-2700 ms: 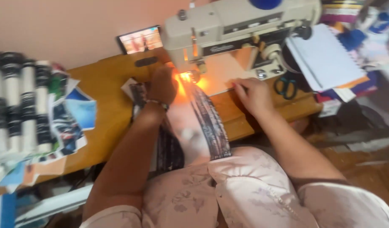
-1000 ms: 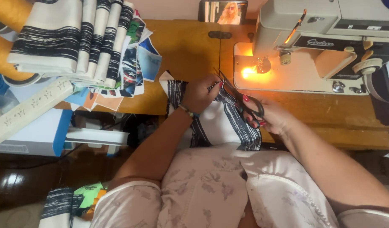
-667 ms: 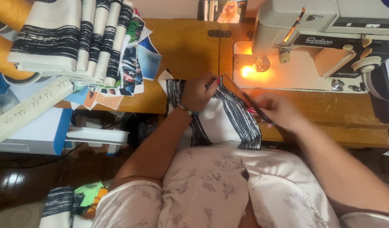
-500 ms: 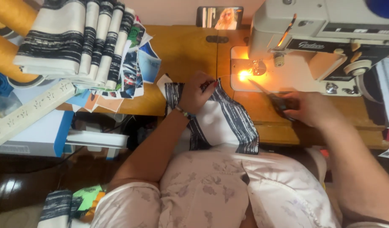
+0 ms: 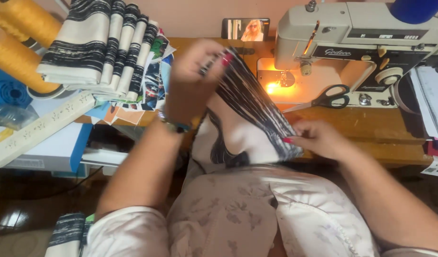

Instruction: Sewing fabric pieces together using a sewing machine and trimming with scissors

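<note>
Since half a second ago the left hand [image 5: 193, 81] has lifted the striped cloth [image 5: 247, 123] up off the wooden table [image 5: 366, 126], fingers pinched on its top corner. The right hand [image 5: 319, 139] now grips the cloth's lower edge at the table's front edge. The scissors [image 5: 326, 100] lie released beside the sewing machine [image 5: 361, 43].

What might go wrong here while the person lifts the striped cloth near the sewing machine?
1. The scissors lie loose on the machine bed close to the striped cloth; a swing of the cloth may drag them off the table.
2. The left hand lifts the cloth beside the stack of folded cloths, so an elbow could push it over.
3. The right hand pinches only the edge, which may slip.
</note>
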